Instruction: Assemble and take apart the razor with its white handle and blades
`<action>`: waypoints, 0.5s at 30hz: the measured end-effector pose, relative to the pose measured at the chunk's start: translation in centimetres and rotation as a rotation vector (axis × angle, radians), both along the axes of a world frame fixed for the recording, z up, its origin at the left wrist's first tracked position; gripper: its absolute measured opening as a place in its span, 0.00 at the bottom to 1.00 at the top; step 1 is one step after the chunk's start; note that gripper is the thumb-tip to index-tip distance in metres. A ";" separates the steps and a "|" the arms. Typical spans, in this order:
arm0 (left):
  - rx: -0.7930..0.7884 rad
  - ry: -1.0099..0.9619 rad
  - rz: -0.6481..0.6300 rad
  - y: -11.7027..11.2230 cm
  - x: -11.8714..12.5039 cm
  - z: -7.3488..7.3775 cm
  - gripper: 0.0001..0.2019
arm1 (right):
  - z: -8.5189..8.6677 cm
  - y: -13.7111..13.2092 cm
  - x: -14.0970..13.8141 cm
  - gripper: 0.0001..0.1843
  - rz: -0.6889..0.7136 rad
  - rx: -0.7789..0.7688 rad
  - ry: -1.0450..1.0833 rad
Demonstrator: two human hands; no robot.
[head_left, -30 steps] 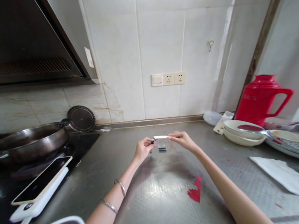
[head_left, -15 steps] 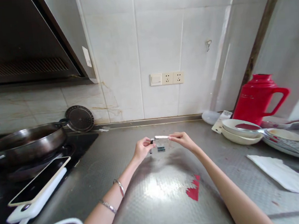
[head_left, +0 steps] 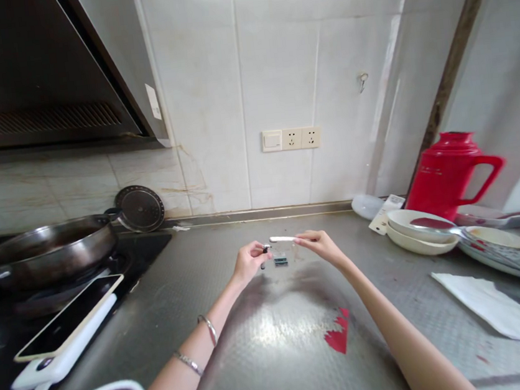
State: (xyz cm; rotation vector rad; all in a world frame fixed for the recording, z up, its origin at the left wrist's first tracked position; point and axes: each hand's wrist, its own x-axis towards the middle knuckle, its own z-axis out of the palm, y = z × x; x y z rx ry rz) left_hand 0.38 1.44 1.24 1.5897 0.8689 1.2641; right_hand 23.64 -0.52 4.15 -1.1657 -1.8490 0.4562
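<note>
Both my arms reach out over a steel counter (head_left: 277,343). My right hand (head_left: 321,245) pinches one end of a thin white stick (head_left: 282,239), held level. My left hand (head_left: 247,261) is closed in a pinch on a small dark piece (head_left: 265,250) right at the stick's left end. Just below the stick, a small clear case with dark contents (head_left: 281,258) sits on the counter between the two hands. Two bracelets ring my left forearm.
A phone on a white power bank (head_left: 62,330) with a white cable lies at the left, near a pan (head_left: 45,247) on the black hob. Stacked bowls and plates (head_left: 421,231), a red jug (head_left: 450,173) and a white paper (head_left: 498,308) are at the right. A red scrap (head_left: 338,336) lies mid-counter.
Both hands keep the same hold and hardly move; only the head camera shifts slightly.
</note>
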 end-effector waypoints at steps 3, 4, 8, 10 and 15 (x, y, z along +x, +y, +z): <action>0.010 -0.004 -0.005 0.0 0.0 -0.1 0.09 | 0.4 -0.2 -0.5 0.21 0.051 0.030 -0.029; 0.013 -0.004 -0.007 0.0 0.0 -0.1 0.09 | 0.3 -0.1 -0.5 0.22 0.055 0.030 -0.036; 0.001 -0.004 -0.011 -0.1 0.1 0.0 0.09 | -0.2 0.2 0.1 0.23 -0.023 0.016 -0.044; -0.004 -0.004 -0.009 -0.1 0.1 0.1 0.09 | 0.0 0.0 0.1 0.23 -0.032 0.022 -0.048; 0.023 0.008 -0.018 -0.1 0.0 0.0 0.09 | 0.9 -0.7 -1.3 0.21 0.081 0.060 -0.064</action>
